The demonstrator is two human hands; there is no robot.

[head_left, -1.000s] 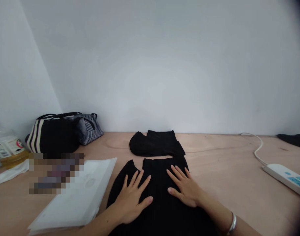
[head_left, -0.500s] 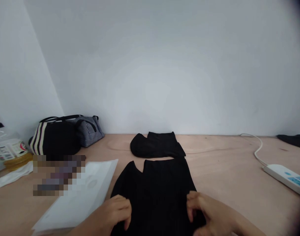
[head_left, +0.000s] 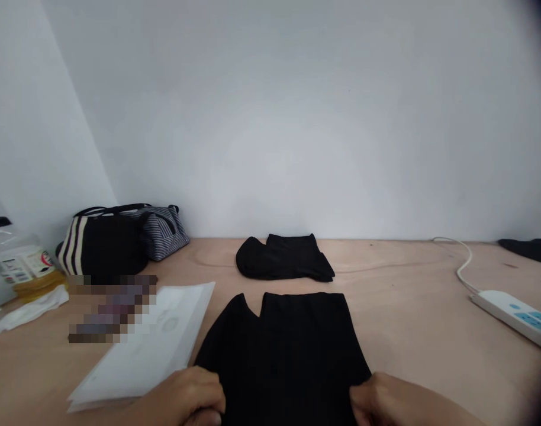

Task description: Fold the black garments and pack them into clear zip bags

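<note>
A black garment [head_left: 288, 355] lies flat on the table [head_left: 421, 313] before us. Our left hand [head_left: 186, 393] and right hand [head_left: 379, 396] pinch its side edges, grip narrow. We judge it light, soft and floppy, best held at both sides.

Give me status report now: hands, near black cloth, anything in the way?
Left hand, right hand gripping near black cloth at sides. Spread on table. White papers close on left.
</note>
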